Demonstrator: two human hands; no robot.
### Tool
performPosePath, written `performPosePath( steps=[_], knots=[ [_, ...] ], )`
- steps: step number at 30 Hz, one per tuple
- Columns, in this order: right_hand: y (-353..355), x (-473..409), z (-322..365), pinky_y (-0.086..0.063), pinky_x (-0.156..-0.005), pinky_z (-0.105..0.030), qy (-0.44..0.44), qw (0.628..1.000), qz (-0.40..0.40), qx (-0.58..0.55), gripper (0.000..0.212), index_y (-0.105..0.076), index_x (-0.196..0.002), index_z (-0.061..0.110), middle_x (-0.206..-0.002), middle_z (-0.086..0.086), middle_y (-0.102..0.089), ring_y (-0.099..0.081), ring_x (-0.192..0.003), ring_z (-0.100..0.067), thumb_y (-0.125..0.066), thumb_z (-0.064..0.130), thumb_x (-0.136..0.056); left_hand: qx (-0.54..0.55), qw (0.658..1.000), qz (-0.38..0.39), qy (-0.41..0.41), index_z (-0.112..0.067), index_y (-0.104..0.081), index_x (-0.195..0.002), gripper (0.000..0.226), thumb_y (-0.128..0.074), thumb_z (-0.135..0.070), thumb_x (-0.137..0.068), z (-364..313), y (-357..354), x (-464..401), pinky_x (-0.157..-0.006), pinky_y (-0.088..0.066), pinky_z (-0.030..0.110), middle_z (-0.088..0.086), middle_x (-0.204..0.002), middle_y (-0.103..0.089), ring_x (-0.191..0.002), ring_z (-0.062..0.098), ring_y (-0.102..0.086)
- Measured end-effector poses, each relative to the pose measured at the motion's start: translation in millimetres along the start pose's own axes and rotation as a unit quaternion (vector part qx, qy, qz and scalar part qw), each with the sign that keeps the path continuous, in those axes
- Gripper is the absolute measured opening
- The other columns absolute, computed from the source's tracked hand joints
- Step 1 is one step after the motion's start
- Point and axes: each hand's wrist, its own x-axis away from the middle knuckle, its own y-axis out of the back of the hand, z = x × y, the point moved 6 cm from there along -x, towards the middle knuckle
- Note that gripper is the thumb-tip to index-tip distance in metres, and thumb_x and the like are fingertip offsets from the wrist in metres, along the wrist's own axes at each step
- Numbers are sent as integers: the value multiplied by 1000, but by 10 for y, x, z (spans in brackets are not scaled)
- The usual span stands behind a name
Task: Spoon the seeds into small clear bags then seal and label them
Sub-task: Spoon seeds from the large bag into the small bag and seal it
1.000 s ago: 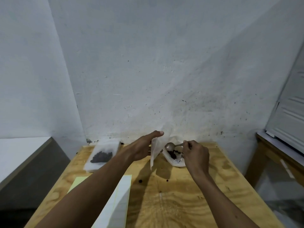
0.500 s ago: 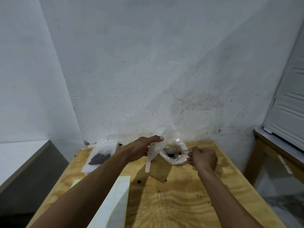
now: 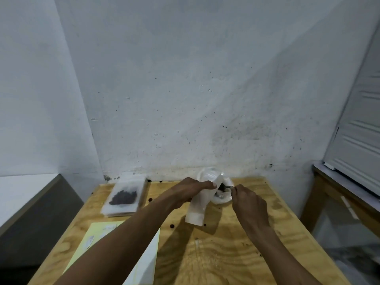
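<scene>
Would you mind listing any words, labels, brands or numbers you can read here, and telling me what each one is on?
No text can be read.
Yellow sheet: faint pale marks, too blurred to tell whether they are writing.
Bag of seeds by the wall: no label visible.
Small bag gripped by the left hand: no print visible.

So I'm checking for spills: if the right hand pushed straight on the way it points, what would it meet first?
Probably the small clear bag held by the left hand; the right hand aims its spoon at the bag's mouth, though depth is unclear.
</scene>
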Motion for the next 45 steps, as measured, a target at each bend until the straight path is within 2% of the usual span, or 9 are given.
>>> performPosePath(
  steps=[2,5,9,17,23,32,37,41,45],
  knots=[
    [5,-17,17,-30,-46,-25,-4,1000,14,-2,19,-65,-79,5,-64,-10,-67,-66,-52,-31,-68,17,-93,19,999,-29,0,-12,-71,-112,82,-77,-72,-56,16,54,-57,-91,-53,39,4,-118,-67,-105,23,-62],
    [-31,-61,-93,-37,-53,-32,-86,990,41,-102,30,-55,-78,7,-72,-10,-63,-64,-68,-32,-47,21,-103,70,997,-38,-26,-13,-72,-117,80,-79,-67,-59,-104,121,-71,-105,-49,45,4,-127,-65,-115,24,-61],
    [-117,-76,-293,-36,-39,-19,-244,918,96,-297,44,-54,-55,3,-49,-9,-58,-56,-39,-20,-55,16,-97,91,993,8,-68,-6,-74,-110,56,-79,-51,-76,-371,138,-43,-96,-52,37,12,-117,-73,-108,28,-68],
    [-249,57,-295,-38,-40,-20,-365,805,119,-453,32,-64,-69,-2,-54,-11,-61,-53,-38,-19,-54,13,-96,2,996,52,-77,-4,-77,-99,63,-79,-58,-67,-389,172,-70,-102,-49,42,12,-110,-74,-105,30,-68],
    [-108,6,-343,-49,-50,-31,-297,834,68,-460,39,-67,-62,-3,-52,-10,-61,-57,-46,-23,-56,11,-96,-89,994,9,-62,-19,-75,-113,43,-77,-48,-81,-188,450,63,-94,-53,32,-1,-110,-75,-103,20,-69],
    [314,-257,-307,-48,-46,-29,-239,867,59,-434,37,-66,-61,1,-48,-7,-59,-56,-45,-23,-55,15,-94,-109,993,-33,-30,-27,-66,-130,83,-84,-63,-57,181,544,59,-98,-55,42,-4,-119,-71,-103,17,-69],
    [497,-381,-320,-49,-48,-30,-222,870,50,-438,34,-69,-63,0,-52,-10,-60,-57,-48,-22,-56,16,-91,-107,993,-39,-33,-23,-60,-138,97,-83,-66,-54,251,509,66,-95,-53,37,1,-129,-67,-107,20,-65],
    [579,-452,-239,-50,-52,-33,-181,884,66,-426,32,-70,-63,1,-53,-9,-62,-58,-50,-21,-57,17,-88,-115,992,-32,-40,-24,-58,-138,89,-84,-62,-62,220,471,79,-95,-50,34,-5,-131,-62,-113,20,-61],
    [624,-465,37,-51,-48,-31,-67,920,88,-376,31,-69,-68,2,-56,-11,-65,-59,-46,-19,-60,18,-92,-133,990,-19,-51,-29,-54,-141,89,-83,-61,-64,161,413,106,-100,-48,37,-5,-138,-58,-120,21,-56]
  ],
)
